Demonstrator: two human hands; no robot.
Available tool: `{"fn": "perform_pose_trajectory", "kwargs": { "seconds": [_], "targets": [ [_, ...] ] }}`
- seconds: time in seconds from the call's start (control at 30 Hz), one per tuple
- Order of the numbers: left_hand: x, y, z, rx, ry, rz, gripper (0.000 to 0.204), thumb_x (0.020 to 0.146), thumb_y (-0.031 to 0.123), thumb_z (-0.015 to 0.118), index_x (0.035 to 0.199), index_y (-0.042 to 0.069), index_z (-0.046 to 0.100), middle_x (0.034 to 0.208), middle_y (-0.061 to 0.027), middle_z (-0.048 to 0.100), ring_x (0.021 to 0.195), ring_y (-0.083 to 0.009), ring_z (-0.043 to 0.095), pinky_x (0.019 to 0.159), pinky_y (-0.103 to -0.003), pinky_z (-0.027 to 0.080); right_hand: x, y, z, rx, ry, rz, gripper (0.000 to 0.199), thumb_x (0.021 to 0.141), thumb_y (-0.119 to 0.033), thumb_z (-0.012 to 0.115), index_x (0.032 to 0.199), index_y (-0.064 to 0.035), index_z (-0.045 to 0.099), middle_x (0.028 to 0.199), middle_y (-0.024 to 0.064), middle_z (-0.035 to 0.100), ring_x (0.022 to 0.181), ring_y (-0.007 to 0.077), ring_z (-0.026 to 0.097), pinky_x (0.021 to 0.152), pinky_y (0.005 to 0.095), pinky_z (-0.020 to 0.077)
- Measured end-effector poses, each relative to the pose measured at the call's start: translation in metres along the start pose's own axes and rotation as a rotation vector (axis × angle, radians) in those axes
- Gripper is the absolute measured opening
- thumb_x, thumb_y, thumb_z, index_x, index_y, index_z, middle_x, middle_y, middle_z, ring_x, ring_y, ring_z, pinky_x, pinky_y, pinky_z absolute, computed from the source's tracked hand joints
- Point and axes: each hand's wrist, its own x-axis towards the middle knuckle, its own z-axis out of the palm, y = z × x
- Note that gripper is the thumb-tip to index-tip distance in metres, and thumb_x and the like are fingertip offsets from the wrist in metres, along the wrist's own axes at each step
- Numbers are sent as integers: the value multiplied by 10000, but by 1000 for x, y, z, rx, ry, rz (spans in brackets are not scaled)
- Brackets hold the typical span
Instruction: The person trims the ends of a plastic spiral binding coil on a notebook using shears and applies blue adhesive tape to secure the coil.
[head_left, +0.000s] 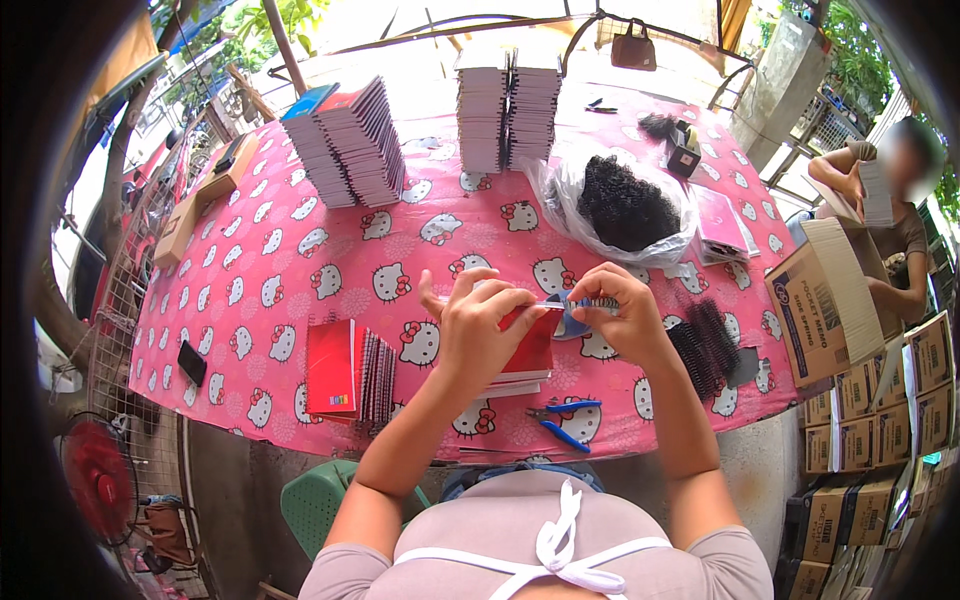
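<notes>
Landmark: the red notebook (530, 345) held over the near middle of the table (300, 250), which wears a pink cloth printed with white cat faces.

Packages and labels: right of the notebook, off the table's edge, 1 open brown carton (825, 300) with dark printed lettering on its side; below and right of it, stacked smaller brown cartons (880, 420) with dark printed panels; far left of the notebook, at the table's left edge, 1 long tan box (195, 205); beyond the notebook, 1 clear plastic bag (620, 205) holding black coils.

Stock: left of the notebook, 1 short stack of red-covered notebooks (345, 375); far beyond it to the left, 1 leaning row of notebooks (350, 145); far beyond it, 2 upright stacks of white pads (505, 105); right of it, loose black spiral bindings (705, 345); just near of it, blue-handled pliers (560, 420); far left, 1 dark phone (192, 362).

Fingers: left hand (480, 335) curled closed over the notebook's left edge, thumb and fingers pinching the cover; right hand (625, 315) closed in a narrow pinch at the notebook's top right edge, fingertips on a thin spiral binding (590, 303) and a small blue piece (570, 320); the exact grip on that piece cannot be told.

Other: 1 person seated beyond the open carton, holding a white pad (875, 195).
</notes>
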Motion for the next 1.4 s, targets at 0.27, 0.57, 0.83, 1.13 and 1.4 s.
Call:
{"fn": "perform_pose_trajectory", "kwargs": {
  "seconds": [0.27,0.57,0.83,1.13,1.4],
  "targets": [
    [-8,-3,4,-78,-35,-136,152,740,290,785,840,183,742,857,51,694,987,-178,582,1020,-528,233,8,-5,-8,82,-223,147,204,743,36,699,936,-12,657,844,74,623,768,184,606,715,305,490],
    [-10,-7,2,-168,-40,-84,125,757,246,765,868,195,740,836,67,688,871,-137,596,952,-468,287,-6,-3,9,-246,-114,-80,220,834,-163,691,1006,-73,587,961,90,566,865,313,607,682,405,489],
    [-14,-5,1,-88,9,-65,132,742,226,769,867,193,746,836,53,699,838,-133,602,918,-377,320,-5,-20,30,-342,40,-42,203,823,-171,694,957,-32,633,871,119,600,756,286,608,668,375,482],
    [-15,-5,-1,-127,7,-90,131,750,243,770,868,190,752,827,48,707,813,-132,599,943,-415,310,-2,-31,38,-340,126,-99,141,772,-83,711,780,-21,585,765,138,570,705,334,579,625,427,459],
    [-21,-8,-15,-186,-20,-104,168,731,236,784,873,158,738,853,26,710,816,-146,603,920,-386,332,14,28,-15,-337,-219,247,213,862,-190,594,995,-30,639,1002,177,655,942,299,645,807,389,503]
  ]
}}
